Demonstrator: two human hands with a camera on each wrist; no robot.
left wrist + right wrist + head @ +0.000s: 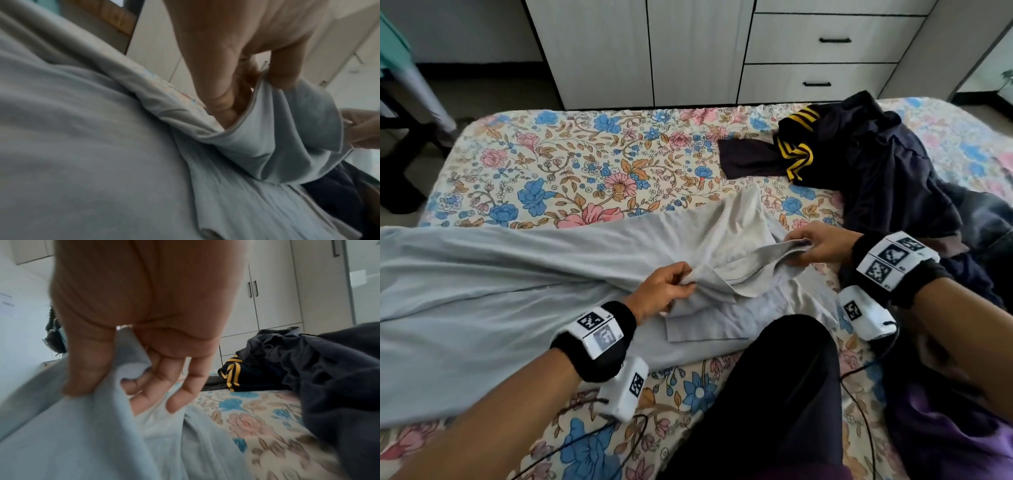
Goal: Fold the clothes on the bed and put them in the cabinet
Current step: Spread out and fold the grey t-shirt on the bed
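A light grey garment (493, 291) lies spread across the near half of the floral bed (571, 164), reaching past the left edge of the head view. My left hand (671, 287) pinches a bunched fold of it near the middle (265, 91). My right hand (815, 245) grips the garment's edge a little to the right, thumb over the cloth (115, 386), lifting it off the sheet. A dark navy garment with yellow stripes (859, 161) sits crumpled at the far right of the bed (267, 374). The white cabinet (688, 51) stands beyond the bed.
Drawers with black handles (835, 40) sit to the right of the cabinet doors. More dark clothing (979, 240) is heaped by my right wrist. My black-trousered knee (774, 394) rests on the bed's near edge. Thin black cables (859, 411) trail from the wrist cameras.
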